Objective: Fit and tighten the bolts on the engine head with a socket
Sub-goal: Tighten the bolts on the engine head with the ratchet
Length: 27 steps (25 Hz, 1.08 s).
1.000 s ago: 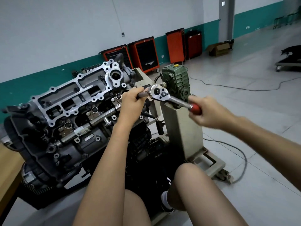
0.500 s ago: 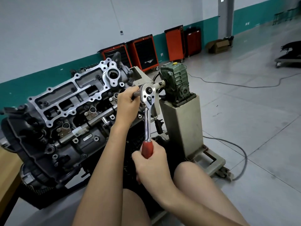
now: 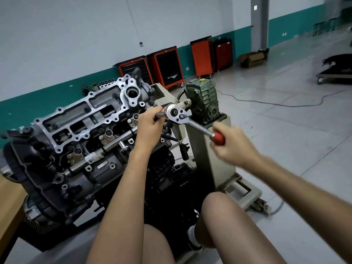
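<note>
The engine head point(image 3: 80, 119) lies tilted on a stand, its silver cover plate facing me. A chrome ratchet point(image 3: 176, 113) with a red handle point(image 3: 218, 138) points down to the right. My left hand point(image 3: 150, 128) grips the extension bar just behind the ratchet's head, over the engine's right end. My right hand point(image 3: 234, 145) holds the red handle, slightly blurred. The socket and the bolt are hidden behind my left hand.
A green gearbox point(image 3: 205, 100) sits on the beige stand column point(image 3: 209, 155) right behind the ratchet. Red tool carts point(image 3: 165, 67) line the far wall. A cable point(image 3: 266, 102) runs across the grey floor. My knees are below; a wooden bench edge point(image 3: 9, 202) is at left.
The ratchet handle has swung from pointing straight down back up to the right, carried by my right hand. My left hand stayed on the extension bar.
</note>
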Tool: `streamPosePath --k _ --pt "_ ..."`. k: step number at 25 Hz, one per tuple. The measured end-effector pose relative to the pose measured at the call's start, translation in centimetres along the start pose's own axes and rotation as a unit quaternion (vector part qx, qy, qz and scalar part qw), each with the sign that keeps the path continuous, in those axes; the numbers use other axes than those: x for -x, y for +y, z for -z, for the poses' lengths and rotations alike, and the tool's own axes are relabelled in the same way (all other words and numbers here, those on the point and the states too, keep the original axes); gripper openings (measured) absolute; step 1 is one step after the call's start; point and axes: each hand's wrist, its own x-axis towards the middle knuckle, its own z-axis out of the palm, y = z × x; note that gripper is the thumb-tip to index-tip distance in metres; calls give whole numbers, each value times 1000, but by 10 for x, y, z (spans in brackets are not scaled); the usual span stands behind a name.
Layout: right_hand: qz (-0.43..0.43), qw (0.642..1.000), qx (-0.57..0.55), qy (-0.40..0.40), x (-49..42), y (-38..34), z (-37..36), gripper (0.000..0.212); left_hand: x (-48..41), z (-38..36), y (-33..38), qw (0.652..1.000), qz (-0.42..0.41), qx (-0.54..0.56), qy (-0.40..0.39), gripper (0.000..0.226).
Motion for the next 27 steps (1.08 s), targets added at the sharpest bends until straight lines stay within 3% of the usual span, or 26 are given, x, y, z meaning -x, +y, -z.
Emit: streamPosePath --k 2,5,7,9,13,16,19,21,23,27 --pt "-89 983 -161 24 43 -27 -40 35 2 -3 -3 1000 5 2 6 26" --pt "-172 899 -401 24 73 -88 -91 24 -2 -3 -3 1000 9 -17 6 23" --pt "-191 859 -475 6 75 -105 -106 19 -4 -2 -3 999 17 -32 0 21" --pt "-171 891 -421 -2 70 -91 -96 21 -3 0 -5 1000 16 -26 -7 17" --pt "-45 982 -178 -35 38 -13 -39 37 -4 -2 1 1000 0 -21 -20 21" --pt "45 998 7 -50 -12 21 10 39 -6 -4 2 1000 -1 -21 -19 25" --pt "84 995 56 -13 -24 24 14 34 -4 -1 -1 1000 0 -3 -13 21" --pt "33 999 -41 10 6 9 -10 34 -2 0 -1 1000 -7 9 -7 19" --pt "-55 977 -202 32 44 -25 -46 35 -2 0 0 1000 -7 -1 4 21" --pt "-178 869 -460 37 72 -104 -110 19 -4 -2 -5 1000 -5 -22 2 24"
